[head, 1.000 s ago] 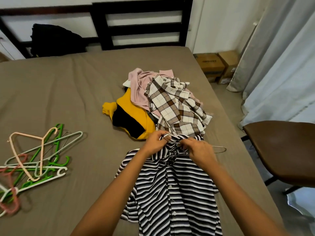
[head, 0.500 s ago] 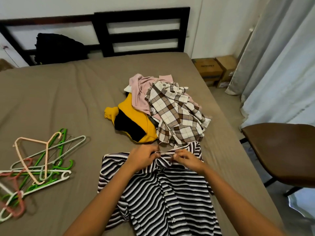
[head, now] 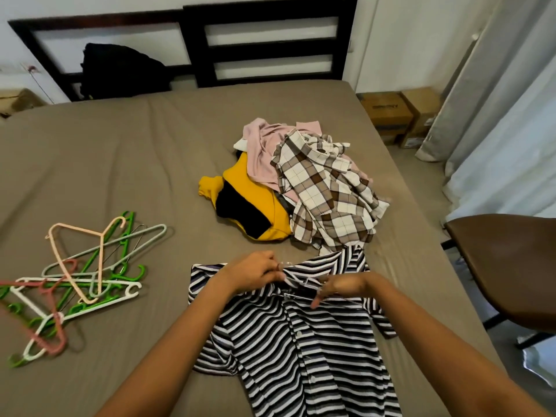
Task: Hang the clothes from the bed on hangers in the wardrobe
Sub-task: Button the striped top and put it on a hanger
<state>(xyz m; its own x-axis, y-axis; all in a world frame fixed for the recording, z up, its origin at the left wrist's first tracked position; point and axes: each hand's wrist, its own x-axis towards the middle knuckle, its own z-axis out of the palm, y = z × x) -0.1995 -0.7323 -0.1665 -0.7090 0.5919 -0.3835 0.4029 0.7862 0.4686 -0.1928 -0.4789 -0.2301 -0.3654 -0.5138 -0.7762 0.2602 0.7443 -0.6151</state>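
One striped shirt [head: 301, 356], left hand [head: 255, 270] grip pinching collar, right hand [head: 343, 287] grip unclear, bed [head: 421, 266] edge right

Matt taupe cloth covers the bed [head: 120, 161]; the near striped shirt [head: 301, 341] is ribbed knit cloth, with a thin shiny metal hanger [head: 285, 263] at its collar. Left, smooth plastic hangers [head: 75, 281]. Far, a dark wooden headboard [head: 270, 40]; right, a smooth, faintly glossy brown chair seat [head: 505, 260]

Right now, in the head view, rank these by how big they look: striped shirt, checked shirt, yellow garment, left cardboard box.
1. striped shirt, though it lies nearest the camera
2. checked shirt
3. yellow garment, partly covered
4. left cardboard box, though it lies farthest away, so its true size is unsure
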